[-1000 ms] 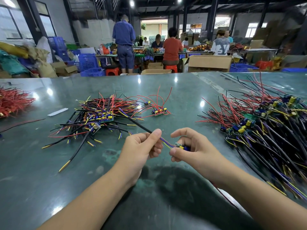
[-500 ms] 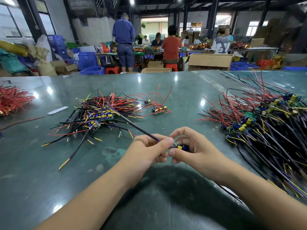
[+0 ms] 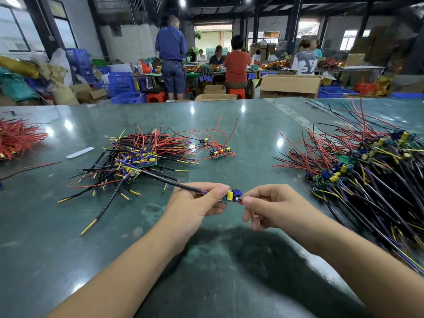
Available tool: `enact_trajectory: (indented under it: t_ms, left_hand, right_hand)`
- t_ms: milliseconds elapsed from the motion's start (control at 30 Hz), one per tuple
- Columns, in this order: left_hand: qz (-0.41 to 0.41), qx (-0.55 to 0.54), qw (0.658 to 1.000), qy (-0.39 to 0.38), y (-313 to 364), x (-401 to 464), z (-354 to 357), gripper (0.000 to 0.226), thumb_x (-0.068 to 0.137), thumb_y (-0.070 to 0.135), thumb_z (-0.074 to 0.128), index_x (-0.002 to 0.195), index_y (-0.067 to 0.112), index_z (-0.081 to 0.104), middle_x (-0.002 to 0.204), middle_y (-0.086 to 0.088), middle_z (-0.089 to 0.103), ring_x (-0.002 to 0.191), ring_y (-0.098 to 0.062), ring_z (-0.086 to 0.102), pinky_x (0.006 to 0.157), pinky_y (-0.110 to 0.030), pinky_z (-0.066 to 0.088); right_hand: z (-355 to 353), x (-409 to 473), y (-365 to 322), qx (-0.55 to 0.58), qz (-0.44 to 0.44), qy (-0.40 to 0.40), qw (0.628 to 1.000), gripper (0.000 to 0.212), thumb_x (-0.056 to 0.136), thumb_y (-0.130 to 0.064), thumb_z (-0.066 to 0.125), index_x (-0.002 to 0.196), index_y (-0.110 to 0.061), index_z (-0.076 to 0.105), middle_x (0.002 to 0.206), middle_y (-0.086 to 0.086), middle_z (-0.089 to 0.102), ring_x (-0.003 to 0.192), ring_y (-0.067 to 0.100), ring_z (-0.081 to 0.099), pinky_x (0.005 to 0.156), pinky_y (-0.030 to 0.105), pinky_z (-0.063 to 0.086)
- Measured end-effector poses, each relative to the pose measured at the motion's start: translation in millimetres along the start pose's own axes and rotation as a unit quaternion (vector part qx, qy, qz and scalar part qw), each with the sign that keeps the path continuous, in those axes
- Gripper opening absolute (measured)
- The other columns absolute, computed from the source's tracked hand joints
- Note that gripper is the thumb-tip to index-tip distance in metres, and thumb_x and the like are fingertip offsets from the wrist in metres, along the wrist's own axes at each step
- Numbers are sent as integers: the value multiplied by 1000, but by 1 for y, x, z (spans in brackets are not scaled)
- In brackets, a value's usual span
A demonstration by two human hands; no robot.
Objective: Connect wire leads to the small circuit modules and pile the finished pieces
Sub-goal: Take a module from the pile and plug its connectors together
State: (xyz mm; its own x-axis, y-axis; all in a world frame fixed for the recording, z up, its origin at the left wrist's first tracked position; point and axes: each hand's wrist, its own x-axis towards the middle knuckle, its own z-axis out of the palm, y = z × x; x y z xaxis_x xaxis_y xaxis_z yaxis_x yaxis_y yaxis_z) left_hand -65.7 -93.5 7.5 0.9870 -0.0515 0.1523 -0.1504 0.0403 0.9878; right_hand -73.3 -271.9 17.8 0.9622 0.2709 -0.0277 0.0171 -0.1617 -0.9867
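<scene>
Hands meet just above the green surface [image 3: 68, 249], and between them sits one small circuit module [image 3: 232, 195], blue and yellow parts showing. The left hand [image 3: 197, 205] pinches the near end of a black sheathed lead [image 3: 165, 179] right where its purple and yellow cores run in to the board; the right hand [image 3: 273, 207] pinches the module's other edge between thumb and forefinger. Both grips are narrow and closed on their pieces.

The module looks featherlight and stiff, but its standing components seem easy to bend, so the bare board edges are the safer place to take hold. The lead looks springy along its sheath and limp at the thin cores; holding close to the tips, as the left hand does, should keep them from buckling.

Behind the hands lies a tangle of loose leads and boards [image 3: 137, 157], with a lone red-wired module [image 3: 219, 152] beside it. Off to the right sprawls the big heap of wired modules [image 3: 367, 171], probably the finished pile.
</scene>
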Motion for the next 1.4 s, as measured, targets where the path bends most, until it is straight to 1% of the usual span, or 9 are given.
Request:
enact_trajectory:
  t_ms: [333, 467, 633, 767, 900, 1067, 1167, 1300, 1400]
  left_hand:
    - [2, 12, 996, -91, -2, -1, -1, 17, 90, 17, 57, 86, 16, 74, 73, 6, 69, 66, -3, 60, 64, -17, 51]
    - [-18, 15, 994, -104, -4, -1, -1, 19, 95, 11, 51, 92, 9, 70, 77, 1, 70, 67, -4, 64, 63, -16, 51]
    - [-10, 33, 996, -86, -6, 1, -3, 20, 93, 3, 54, 90, 11, 72, 85, -6, 73, 74, -9, 69, 68, -17, 53]
    - [-25, 34, 991, -125, -4, 1, -4, 24, 93, 3, 55, 89, 17, 73, 89, -4, 75, 83, -10, 69, 74, -17, 53]
    - [-11, 64, 991, -119, -3, 0, -4, 23, 93, 2, 54, 90, 15, 73, 82, -2, 75, 77, -9, 70, 71, -16, 53]
    - [41, 136, 985, -103, 0, 0, -2, 23, 91, 0, 56, 88, 18, 71, 81, 1, 73, 74, -4, 68, 69, -14, 52]
    - [40, 118, 988, -88, 1, 2, -4, 25, 92, 1, 55, 87, 20, 71, 79, 4, 73, 74, -3, 68, 70, -15, 51]
    - [7, 52, 995, -79, -1, 2, -6, 22, 94, 3, 53, 92, 13, 72, 88, -4, 75, 82, -9, 70, 73, -16, 53]
    - [-1, 27, 998, -63, -1, 3, -7, 20, 94, 4, 54, 92, 11, 72, 84, -4, 75, 80, -13, 70, 73, -18, 54]
  right_hand:
    - [-12, -6, -7, 38, 37, -69, 996, 21, 86, 0, 60, 68, -9, 69, 63, 8, 61, 57, 14, 54, 55, 17, 44]
    - [-8, -5, -1, -158, -60, -44, 985, 20, 87, -9, 64, 71, -20, 67, 62, -4, 60, 59, 8, 49, 58, 18, 40]
    - [-9, 3, 5, -387, -189, 64, 900, 14, 84, -20, 67, 73, -27, 67, 62, -20, 57, 70, -7, 52, 64, 7, 37]
    - [-12, 5, 4, -437, -201, 51, 875, 12, 86, -21, 65, 74, -24, 65, 74, -16, 62, 83, 2, 49, 68, 12, 35]
    - [-16, 1, -1, -408, -174, -2, 896, 19, 86, -19, 64, 71, -31, 62, 70, -13, 62, 72, -3, 53, 61, 10, 35]
    - [-13, 3, 3, -486, -201, 37, 850, 8, 92, -26, 56, 87, -27, 62, 64, -17, 50, 68, 14, 51, 67, 36, 47]
    - [-9, 5, 3, -506, -221, 40, 832, 9, 98, -31, 44, 94, -26, 51, 82, -13, 52, 78, 25, 54, 71, 42, 46]
    - [-11, 7, 7, -540, -192, 65, 817, 16, 98, -43, 34, 89, -29, 34, 80, -12, 45, 79, 28, 53, 62, 38, 37]
    - [-16, 11, 9, -584, -161, 78, 792, 21, 98, -48, 30, 87, -30, 28, 86, -8, 55, 85, 30, 57, 60, 36, 31]
